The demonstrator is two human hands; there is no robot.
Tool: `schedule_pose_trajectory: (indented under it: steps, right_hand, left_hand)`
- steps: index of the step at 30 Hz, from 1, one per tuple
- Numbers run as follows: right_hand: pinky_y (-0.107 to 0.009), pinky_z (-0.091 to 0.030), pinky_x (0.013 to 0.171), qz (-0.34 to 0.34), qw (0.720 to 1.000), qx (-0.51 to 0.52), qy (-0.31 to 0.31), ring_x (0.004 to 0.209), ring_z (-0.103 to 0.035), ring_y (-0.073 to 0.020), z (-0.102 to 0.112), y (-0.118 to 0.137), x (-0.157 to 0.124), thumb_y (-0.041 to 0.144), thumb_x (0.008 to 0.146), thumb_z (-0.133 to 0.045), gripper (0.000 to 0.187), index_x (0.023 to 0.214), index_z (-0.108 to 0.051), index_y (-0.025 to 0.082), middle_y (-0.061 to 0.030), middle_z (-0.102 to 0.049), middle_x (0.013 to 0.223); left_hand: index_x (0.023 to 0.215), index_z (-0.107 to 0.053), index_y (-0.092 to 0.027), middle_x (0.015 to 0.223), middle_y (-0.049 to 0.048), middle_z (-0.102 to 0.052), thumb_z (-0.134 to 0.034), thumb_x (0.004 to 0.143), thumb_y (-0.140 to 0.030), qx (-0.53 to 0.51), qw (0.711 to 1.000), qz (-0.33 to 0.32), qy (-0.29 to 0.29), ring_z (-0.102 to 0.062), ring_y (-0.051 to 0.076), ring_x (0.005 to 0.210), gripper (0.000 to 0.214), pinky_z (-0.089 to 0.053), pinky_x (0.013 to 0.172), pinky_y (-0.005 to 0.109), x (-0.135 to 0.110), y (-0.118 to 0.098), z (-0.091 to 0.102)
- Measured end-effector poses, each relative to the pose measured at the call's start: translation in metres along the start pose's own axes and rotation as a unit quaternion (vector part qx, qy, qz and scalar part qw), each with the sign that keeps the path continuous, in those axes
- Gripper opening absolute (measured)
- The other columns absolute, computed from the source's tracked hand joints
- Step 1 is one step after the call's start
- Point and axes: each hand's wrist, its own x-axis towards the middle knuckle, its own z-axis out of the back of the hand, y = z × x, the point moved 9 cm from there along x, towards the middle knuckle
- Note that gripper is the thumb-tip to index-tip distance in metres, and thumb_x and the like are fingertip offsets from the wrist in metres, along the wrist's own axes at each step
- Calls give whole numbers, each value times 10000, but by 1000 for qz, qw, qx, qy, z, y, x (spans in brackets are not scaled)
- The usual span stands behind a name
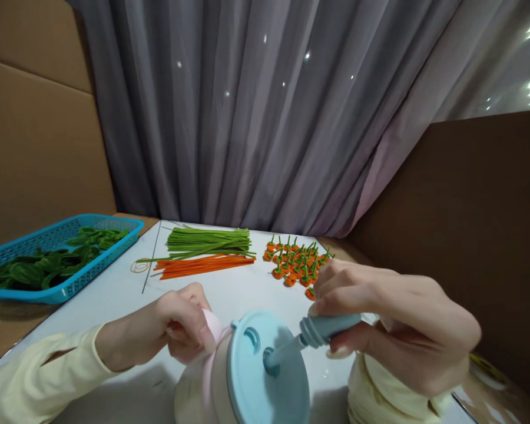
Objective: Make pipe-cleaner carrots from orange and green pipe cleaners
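Nearest the camera, a cream container (188, 388) with a pale blue lid (251, 383) is standing over the worktop (232, 291), apparently tipping so that its lid is facing the right hand (401, 321). That slant is probably serving to bring the lid's hole within easy reach. Whether its base is touching the surface is not showing, since the frame's lower edge is cutting it off.

The left hand (176, 327) is clamping its grip on a pink handle (212, 324) at the container's side, presumably steadying the body against any pull or push from the other side. The right hand is closing its grip, thumb below and fingers above, around a ribbed blue stopper (320, 330); the stopper's clear tube (287, 351) is reaching into the hole, likely being held at an angle to match the leaning lid.

Farther back, green stems (207, 241) are lying in a bundle above a row of orange stems (205, 268), seemingly being sorted by colour. Beside them, orange pieces with green stalks (295, 265) are sitting in a cluster, the stalks mostly pointing upward. To the left, a blue basket (135, 225) is holding green leaves (35, 272), perhaps for keeping them together.
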Motion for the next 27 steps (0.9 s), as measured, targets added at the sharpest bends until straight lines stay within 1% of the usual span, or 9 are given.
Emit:
schedule_pose_trajectory:
  steps: [3, 5, 8, 10, 12, 18, 23, 27]
  right_hand:
    - [-275, -456, 604, -20, 999, -5, 29, 620, -557, -153, -5, 1, 2, 172, 861, -586, 105, 965, -592, 170, -50, -587, 698]
    - [-273, -445, 621, -19, 997, -21, 65, 634, -547, -149, -14, 2, 6, 169, 897, -525, 75, 956, -572, 167, -49, -571, 694]
    - [-262, -427, 637, -7, 989, -49, 141, 654, -540, -141, -31, 3, 10, 148, 933, -425, 124, 924, -548, 156, -52, -565, 706]
    - [-255, -414, 635, -6, 983, -60, 174, 666, -535, -140, -39, 0, 11, 121, 931, -390, 161, 895, -544, 150, -56, -564, 712]
    - [-254, -407, 637, -7, 982, -60, 177, 677, -528, -141, -41, -2, 12, 99, 927, -368, 188, 879, -544, 144, -59, -561, 715]
    - [-267, -414, 672, -8, 986, -62, 153, 722, -526, -145, -37, -8, 14, 105, 938, -358, 197, 882, -544, 130, -71, -574, 757]
    - [-260, -418, 670, -15, 983, -60, 172, 727, -529, -143, -47, -19, 18, 118, 941, -360, 203, 852, -542, 138, -69, -578, 757]
    - [-257, -404, 645, -21, 981, -63, 183, 705, -508, -143, -55, -22, 20, 92, 921, -363, 194, 835, -532, 136, -63, -563, 743]
  left_hand:
    - [342, -229, -166, 328, -51, -181, -597, 494, -182, -8, 1000, -21, -4, -150, 41, 353, 399, -52, 421, 252, 2, 0, 1]
    - [341, -207, -169, 325, -52, -160, -581, 496, -186, -19, 999, -36, 3, -143, 38, 344, 405, -44, 415, 252, 5, 1, 0]
    - [349, -176, -170, 333, -56, -134, -559, 485, -191, -33, 997, -62, 20, -135, 31, 340, 407, -40, 407, 246, 7, -1, -1]
    - [350, -177, -167, 337, -58, -133, -559, 482, -192, -38, 997, -71, 20, -131, 26, 341, 405, -46, 404, 240, 7, -3, 1]
    - [356, -175, -166, 339, -62, -130, -564, 487, -205, -43, 997, -71, 6, -116, 20, 342, 413, -46, 399, 234, 5, -4, 4]
    - [363, -147, -171, 338, -59, -117, -573, 503, -211, -45, 994, -93, -36, -116, 24, 346, 451, -37, 396, 231, -2, -12, 17]
    - [372, -135, -172, 349, -61, -95, -585, 515, -208, -47, 991, -109, -69, -100, 25, 361, 474, -45, 405, 243, -9, -18, 26]
    - [415, -134, -175, 396, -58, -101, -592, 505, -198, -64, 984, -105, -127, -85, 34, 401, 467, -69, 418, 246, -14, -19, 34]
